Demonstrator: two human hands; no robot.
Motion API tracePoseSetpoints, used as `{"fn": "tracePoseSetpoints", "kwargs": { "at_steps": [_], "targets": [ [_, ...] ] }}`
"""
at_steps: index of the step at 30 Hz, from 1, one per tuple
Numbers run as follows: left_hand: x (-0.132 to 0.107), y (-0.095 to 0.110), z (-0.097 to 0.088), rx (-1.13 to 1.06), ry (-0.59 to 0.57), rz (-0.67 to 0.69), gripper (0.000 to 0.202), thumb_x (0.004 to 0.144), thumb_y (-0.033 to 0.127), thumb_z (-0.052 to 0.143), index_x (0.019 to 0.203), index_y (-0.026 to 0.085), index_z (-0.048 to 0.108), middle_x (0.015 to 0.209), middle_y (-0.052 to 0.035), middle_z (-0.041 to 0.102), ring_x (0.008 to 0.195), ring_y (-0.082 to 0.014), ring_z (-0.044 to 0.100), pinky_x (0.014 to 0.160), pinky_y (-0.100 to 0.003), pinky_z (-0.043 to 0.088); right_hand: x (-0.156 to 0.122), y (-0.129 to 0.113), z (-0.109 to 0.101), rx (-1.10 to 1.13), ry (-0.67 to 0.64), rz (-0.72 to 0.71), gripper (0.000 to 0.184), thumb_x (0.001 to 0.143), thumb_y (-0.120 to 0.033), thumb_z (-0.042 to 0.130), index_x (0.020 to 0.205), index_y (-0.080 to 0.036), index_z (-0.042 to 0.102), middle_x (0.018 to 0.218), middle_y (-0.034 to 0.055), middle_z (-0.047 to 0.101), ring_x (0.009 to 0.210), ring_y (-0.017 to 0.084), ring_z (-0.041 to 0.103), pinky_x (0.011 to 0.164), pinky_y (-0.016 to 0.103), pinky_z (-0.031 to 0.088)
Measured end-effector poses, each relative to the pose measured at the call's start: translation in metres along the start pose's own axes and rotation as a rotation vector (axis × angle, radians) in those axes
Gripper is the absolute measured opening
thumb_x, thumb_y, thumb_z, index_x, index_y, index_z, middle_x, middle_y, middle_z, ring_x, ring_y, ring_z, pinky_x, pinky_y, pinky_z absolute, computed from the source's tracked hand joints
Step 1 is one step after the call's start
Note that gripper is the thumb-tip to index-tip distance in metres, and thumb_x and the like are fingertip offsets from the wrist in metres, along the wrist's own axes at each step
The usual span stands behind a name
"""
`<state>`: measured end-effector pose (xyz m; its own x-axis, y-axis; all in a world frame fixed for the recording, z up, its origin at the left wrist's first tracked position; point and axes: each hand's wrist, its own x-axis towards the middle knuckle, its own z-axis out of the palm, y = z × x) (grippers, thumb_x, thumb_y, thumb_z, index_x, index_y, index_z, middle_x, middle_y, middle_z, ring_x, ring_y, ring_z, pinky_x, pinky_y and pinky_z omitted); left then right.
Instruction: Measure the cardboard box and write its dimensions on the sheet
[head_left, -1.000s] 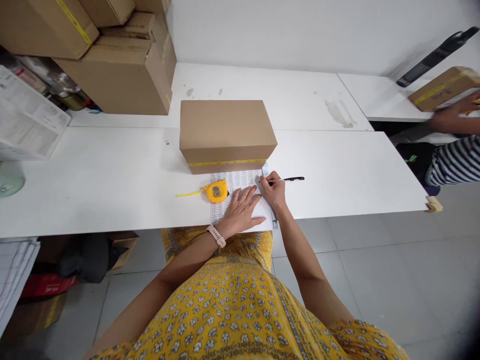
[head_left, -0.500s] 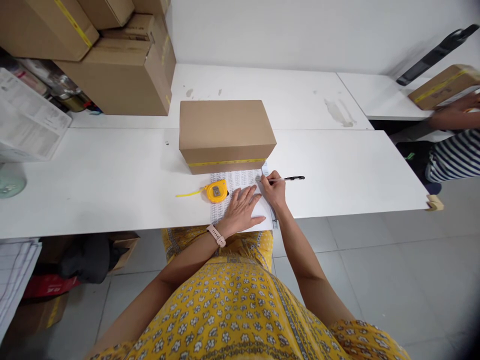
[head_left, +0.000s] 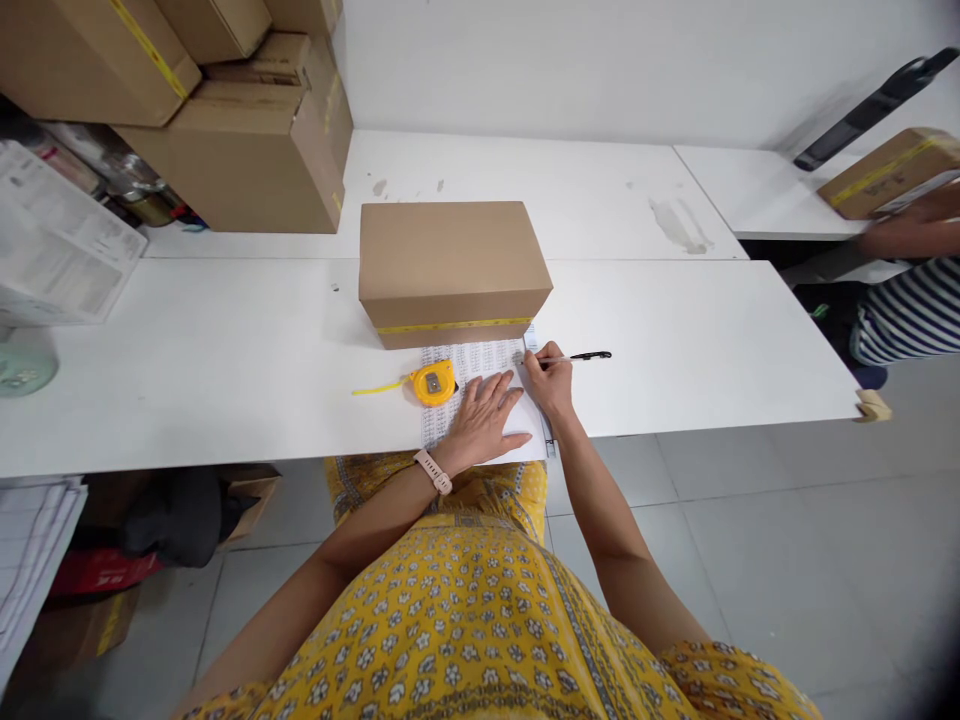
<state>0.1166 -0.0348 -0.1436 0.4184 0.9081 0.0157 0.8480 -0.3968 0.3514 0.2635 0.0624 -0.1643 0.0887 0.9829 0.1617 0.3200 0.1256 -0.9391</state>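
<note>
My left hand (head_left: 480, 420) lies flat with fingers spread on a printed sheet of paper (head_left: 480, 362) at the near edge of the white table (head_left: 225, 370). My right hand (head_left: 550, 380) is closed on a black pen (head_left: 581, 356), its tip on the sheet's upper right part. A yellow tape measure (head_left: 433, 382) with a short length of tape pulled out lies just left of my left hand. A closed brown cardboard box (head_left: 453, 268) with a yellow strip stands directly behind the sheet.
Several stacked cardboard boxes (head_left: 240, 150) fill the back left corner, with printed sheets (head_left: 60, 250) and a pale green lid (head_left: 22, 368) at the far left. At the right, another person's arm (head_left: 900, 235) and striped sleeve (head_left: 911, 315) reach towards a box (head_left: 881, 172).
My hands and the pen have hardly moved. The other person's hand at the right has shifted slightly over the far box.
</note>
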Motion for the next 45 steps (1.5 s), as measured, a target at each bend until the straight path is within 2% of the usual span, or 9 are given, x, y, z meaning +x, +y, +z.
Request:
{"fn": "tracePoseSetpoints", "kwargs": {
  "at_steps": [9, 16, 22, 31, 45],
  "targets": [
    [0.0001, 0.0004, -0.0004, 0.000, 0.010, -0.001, 0.067, 0.095, 0.059, 0.055, 0.147, 0.017, 0.046, 0.167, -0.0164, 0.029, 0.155, -0.0312, 0.025, 0.126, -0.055, 0.014, 0.0004, 0.0038, 0.0009, -0.003, 0.011, -0.002, 0.035, 0.084, -0.038, 0.064, 0.063, -0.025, 0.041, 0.056, -0.0061, 0.041, 0.058, 0.012, 0.038, 0.057, 0.028, 0.033],
    [-0.0002, 0.0002, -0.0012, 0.006, 0.002, 0.002, 0.069, 0.095, 0.059, 0.055, 0.147, 0.014, 0.045, 0.167, -0.0180, 0.028, 0.155, -0.0315, 0.024, 0.127, -0.055, 0.013, 0.0007, 0.0035, 0.0007, 0.016, 0.020, 0.002, 0.033, 0.084, -0.034, 0.064, 0.063, -0.024, 0.041, 0.057, -0.0063, 0.041, 0.058, 0.013, 0.039, 0.058, 0.029, 0.032],
    [-0.0002, 0.0000, 0.0000, -0.001, 0.019, 0.001, 0.067, 0.096, 0.059, 0.054, 0.147, 0.017, 0.045, 0.167, -0.0163, 0.029, 0.155, -0.0313, 0.025, 0.126, -0.055, 0.013, 0.0004, 0.0013, 0.0002, 0.022, 0.034, 0.005, 0.031, 0.084, -0.030, 0.063, 0.062, -0.024, 0.041, 0.057, -0.0065, 0.041, 0.058, 0.012, 0.039, 0.059, 0.029, 0.033],
    [-0.0007, 0.0005, -0.0014, -0.001, 0.005, 0.005, 0.070, 0.095, 0.058, 0.057, 0.148, 0.014, 0.045, 0.168, -0.0177, 0.027, 0.155, -0.0317, 0.023, 0.127, -0.055, 0.012, 0.0008, 0.0027, 0.0005, 0.014, 0.029, 0.010, 0.033, 0.085, -0.036, 0.063, 0.063, -0.024, 0.041, 0.058, -0.0069, 0.042, 0.059, 0.011, 0.040, 0.059, 0.027, 0.034],
    [-0.0007, -0.0013, 0.0029, 0.006, 0.028, 0.013, 0.072, 0.093, 0.059, 0.060, 0.148, 0.014, 0.046, 0.167, -0.0181, 0.029, 0.154, -0.0323, 0.025, 0.126, -0.055, 0.014, 0.0006, 0.0016, -0.0001, 0.008, 0.065, 0.008, 0.031, 0.084, -0.032, 0.062, 0.064, -0.024, 0.040, 0.057, -0.0070, 0.043, 0.057, 0.011, 0.040, 0.058, 0.027, 0.033]
  ]
}}
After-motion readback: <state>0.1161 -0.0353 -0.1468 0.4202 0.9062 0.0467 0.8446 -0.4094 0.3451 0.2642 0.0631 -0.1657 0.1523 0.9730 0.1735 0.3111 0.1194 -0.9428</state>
